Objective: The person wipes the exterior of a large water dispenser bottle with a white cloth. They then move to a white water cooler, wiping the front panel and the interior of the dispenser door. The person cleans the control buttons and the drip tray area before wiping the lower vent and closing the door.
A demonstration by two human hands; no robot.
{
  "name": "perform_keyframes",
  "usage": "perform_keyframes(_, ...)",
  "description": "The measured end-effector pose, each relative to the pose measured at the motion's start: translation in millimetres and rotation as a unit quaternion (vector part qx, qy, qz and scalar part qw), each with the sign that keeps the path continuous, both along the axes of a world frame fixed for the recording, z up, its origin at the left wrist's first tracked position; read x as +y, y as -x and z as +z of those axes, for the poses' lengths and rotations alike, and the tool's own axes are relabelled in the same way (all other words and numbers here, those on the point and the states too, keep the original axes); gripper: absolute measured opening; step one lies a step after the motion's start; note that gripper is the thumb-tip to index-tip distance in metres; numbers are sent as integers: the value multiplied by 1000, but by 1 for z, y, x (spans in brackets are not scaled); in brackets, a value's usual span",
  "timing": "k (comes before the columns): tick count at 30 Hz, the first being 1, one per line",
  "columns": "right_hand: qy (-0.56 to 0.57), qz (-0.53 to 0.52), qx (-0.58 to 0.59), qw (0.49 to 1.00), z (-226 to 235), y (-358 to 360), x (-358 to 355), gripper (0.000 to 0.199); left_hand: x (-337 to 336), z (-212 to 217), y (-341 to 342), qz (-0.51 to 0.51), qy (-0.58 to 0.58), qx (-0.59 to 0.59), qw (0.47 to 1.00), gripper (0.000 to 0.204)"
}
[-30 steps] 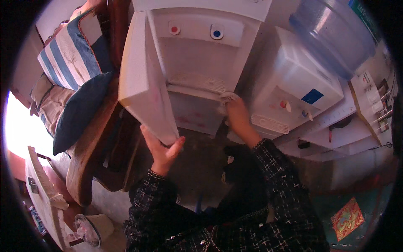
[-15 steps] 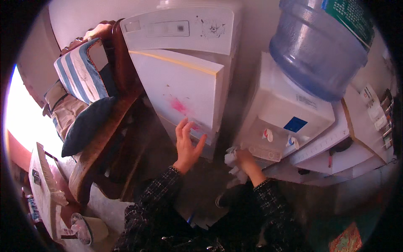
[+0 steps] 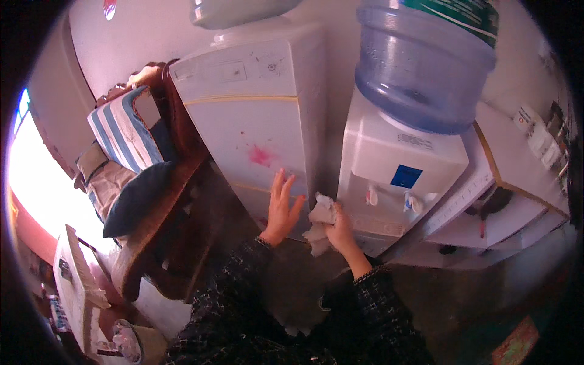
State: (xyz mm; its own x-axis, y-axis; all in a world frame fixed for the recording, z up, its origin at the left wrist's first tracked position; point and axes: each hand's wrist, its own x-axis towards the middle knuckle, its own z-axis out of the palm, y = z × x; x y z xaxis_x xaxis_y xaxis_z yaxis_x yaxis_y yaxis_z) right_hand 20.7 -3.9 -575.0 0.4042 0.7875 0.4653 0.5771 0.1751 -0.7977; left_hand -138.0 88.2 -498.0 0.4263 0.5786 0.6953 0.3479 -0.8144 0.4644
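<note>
My left hand (image 3: 283,210), fingers spread, is at the front of a tall white cabinet-like appliance (image 3: 243,131). I cannot tell whether its fingertips touch the panel, which has a pink smear (image 3: 260,156) above them. In my right hand (image 3: 344,234) is a crumpled whitish cloth (image 3: 321,219), gripped between the fingers, its loose ends hanging down. That hand is between the appliance and a white water dispenser (image 3: 395,146) on the right. The appliance's upper door lies flush with its body.
A large blue water bottle (image 3: 423,67) sits on the dispenser. To the left stands a wooden bench (image 3: 152,225) with a striped cushion (image 3: 125,131) and a dark one. A bin (image 3: 149,344) is at lower left, white shelving (image 3: 517,225) at right.
The appliance's upper door, ajar before, is now closed. My left hand has shifted slightly right and down; my right hand has moved left with the cloth. The view has tilted up.
</note>
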Motion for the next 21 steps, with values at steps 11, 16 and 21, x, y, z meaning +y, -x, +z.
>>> perform_keyframes(11, 122, 391, 527, 745, 46, 50, 1, 39, -63, 13, 49, -106, 73, 33, 991, 56)
perform_keyframes(16, 176, 456, 576, 655, 73, 70, 3, 43, -45, 28, 85, -12, 252, -61, 966, 39)
perform_keyframes(21, 197, 291, 464, 813, 53, 57, 19, 36, 8, 135, 68, 61, -77, -208, 973, 35)
